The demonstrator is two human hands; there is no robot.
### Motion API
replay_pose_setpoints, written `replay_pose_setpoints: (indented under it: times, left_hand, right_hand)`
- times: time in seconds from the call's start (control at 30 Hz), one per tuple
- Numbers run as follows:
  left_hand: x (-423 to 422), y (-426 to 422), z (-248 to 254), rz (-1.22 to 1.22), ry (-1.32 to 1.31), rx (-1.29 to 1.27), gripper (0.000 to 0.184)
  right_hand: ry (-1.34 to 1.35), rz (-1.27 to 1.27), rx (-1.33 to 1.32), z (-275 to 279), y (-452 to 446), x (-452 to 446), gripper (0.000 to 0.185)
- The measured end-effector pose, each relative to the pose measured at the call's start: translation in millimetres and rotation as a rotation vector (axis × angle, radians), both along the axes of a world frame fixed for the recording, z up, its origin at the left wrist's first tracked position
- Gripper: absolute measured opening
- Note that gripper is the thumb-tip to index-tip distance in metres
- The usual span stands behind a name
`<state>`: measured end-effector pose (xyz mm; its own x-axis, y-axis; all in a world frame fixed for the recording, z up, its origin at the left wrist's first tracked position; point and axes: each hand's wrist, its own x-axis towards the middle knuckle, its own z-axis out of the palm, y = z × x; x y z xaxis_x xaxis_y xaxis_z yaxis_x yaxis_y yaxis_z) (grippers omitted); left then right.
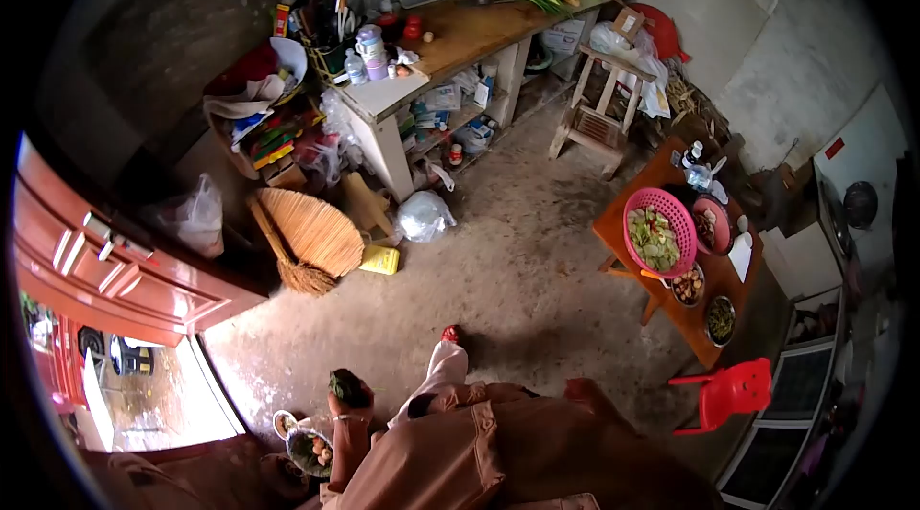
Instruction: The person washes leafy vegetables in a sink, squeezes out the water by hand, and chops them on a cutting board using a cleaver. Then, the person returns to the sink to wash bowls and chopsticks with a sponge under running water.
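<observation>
My left hand [356, 406] is low in the view, left of my body, with a band round its wrist. Its fingers are closed round a dark green, leafy-looking bundle [345, 386], too small to name more exactly. Beside that forearm are a bowl [295, 457] with round, pale orange items in it and a smaller white bowl [278, 417]. My right hand is out of sight; only a brown sleeve [592, 398] shows on that side.
A wooden table [628, 208] on the right bears a pink colander [687, 222] and several bowls; a red chair [733, 400] stands nearby. A long counter [460, 40] lines the back. A wicker tray [311, 227] and broom [305, 275] lie left, near the door [125, 261].
</observation>
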<state>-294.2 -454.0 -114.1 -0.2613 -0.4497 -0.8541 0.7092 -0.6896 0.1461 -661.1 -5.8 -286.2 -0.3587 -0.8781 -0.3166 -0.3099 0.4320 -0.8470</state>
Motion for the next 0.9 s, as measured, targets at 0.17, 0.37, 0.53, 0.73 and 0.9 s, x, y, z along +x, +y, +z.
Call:
replay_pose_setpoints:
  times: [0.17,0.37,0.53,0.73,0.9]
  left_hand:
    - [-127,-89,14,-0.175,0.160,-0.070,0.024]
    - [-296,-173,18,-0.492,0.177,-0.183,0.021]
    - [-445,-201,49,-0.552,0.303,-0.265,0.032]
    - [-552,-225,47,-0.492,0.328,-0.240,0.032]
    - [-611,-256,72,-0.402,0.286,-0.284,0.033]
  right_hand:
    - [-0.761,-0.726,0.482,47,-26,-36,0.031]
    - [-0.665,-1.145,0.387,103,-105,-79,0.034]
    - [-0.360,-0.925,0.097,71,-141,-165,0.027]
    - [-0.543,-1.013,-0.049,94,-261,-363,0.037]
    - [-0.288,-0.668,0.094,123,-369,-497,0.036]
